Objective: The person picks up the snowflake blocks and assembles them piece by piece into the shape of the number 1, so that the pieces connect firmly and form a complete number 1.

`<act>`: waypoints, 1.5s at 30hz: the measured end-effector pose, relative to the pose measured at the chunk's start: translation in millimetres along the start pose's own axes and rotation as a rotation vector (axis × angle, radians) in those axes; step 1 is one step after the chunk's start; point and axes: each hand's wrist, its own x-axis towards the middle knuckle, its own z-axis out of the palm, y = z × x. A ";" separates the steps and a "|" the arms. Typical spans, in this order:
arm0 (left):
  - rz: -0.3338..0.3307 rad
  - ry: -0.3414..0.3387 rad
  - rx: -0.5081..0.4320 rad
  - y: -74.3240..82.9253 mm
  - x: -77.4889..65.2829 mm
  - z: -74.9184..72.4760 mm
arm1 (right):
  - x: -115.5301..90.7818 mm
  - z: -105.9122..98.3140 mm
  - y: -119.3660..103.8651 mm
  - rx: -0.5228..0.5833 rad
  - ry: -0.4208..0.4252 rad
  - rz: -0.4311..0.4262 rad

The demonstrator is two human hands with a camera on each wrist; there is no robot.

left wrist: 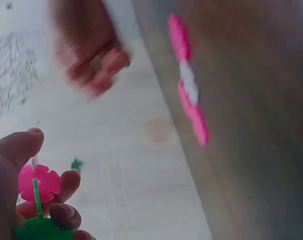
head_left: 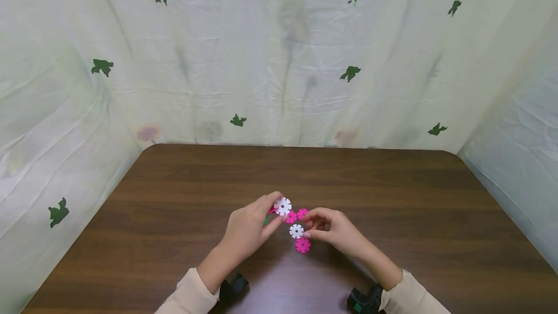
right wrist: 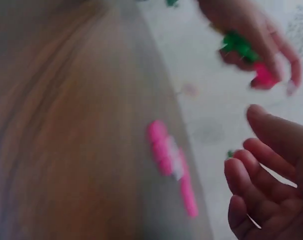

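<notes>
My left hand [head_left: 249, 224] pinches a small cluster of interlocking notched plastic discs. In that cluster are a white disc [head_left: 283, 206], a pink disc [left wrist: 39, 182] and a green disc [left wrist: 41, 229]. Close by, on the table, lies a chain of joined discs: a white disc [head_left: 296, 230] with a larger pink disc [head_left: 302, 245] at the near end and two small pink discs [head_left: 291, 217] at the far end. Just right of the chain is my right hand [head_left: 334, 229]. Its thumb and loosely bent fingers [right wrist: 241, 172] stand apart, with nothing between them in the right wrist view.
The brown wooden table [head_left: 174, 183] spreads around both hands. A pale curtain [head_left: 261, 62] with green leaf prints hangs behind its far edge and along both sides. A dark wrist device [head_left: 365, 299] sits under the right sleeve, another [head_left: 234, 287] under the left.
</notes>
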 end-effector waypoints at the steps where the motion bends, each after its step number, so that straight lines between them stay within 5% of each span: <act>1: -0.025 0.006 -0.006 -3.2 0.9 -2.6 | 0.2 0.5 4.4 -0.060 -0.022 0.009; 7: -0.126 0.020 -0.019 -14.9 3.9 -11.3 | -1.0 8.7 23.1 -0.397 -0.095 0.017; 10: -0.144 0.006 -0.029 -16.1 3.7 -11.7 | -2.7 12.6 23.4 -0.451 -0.099 0.026; 17: -0.134 -0.030 -0.055 -9.9 2.6 -11.2 | -1.7 11.8 21.3 -0.260 -0.084 0.015; 25: -0.036 -0.111 -0.074 3.5 0.5 -6.9 | -0.4 -2.5 -0.6 0.058 0.117 -0.085; 36: 0.017 -0.204 -0.176 18.8 -0.9 -5.7 | -3.5 -2.4 -26.5 0.136 0.173 -0.187; 45: 0.060 -0.179 -0.200 22.7 -3.0 -1.2 | -4.5 -0.3 -43.1 0.102 0.178 -0.317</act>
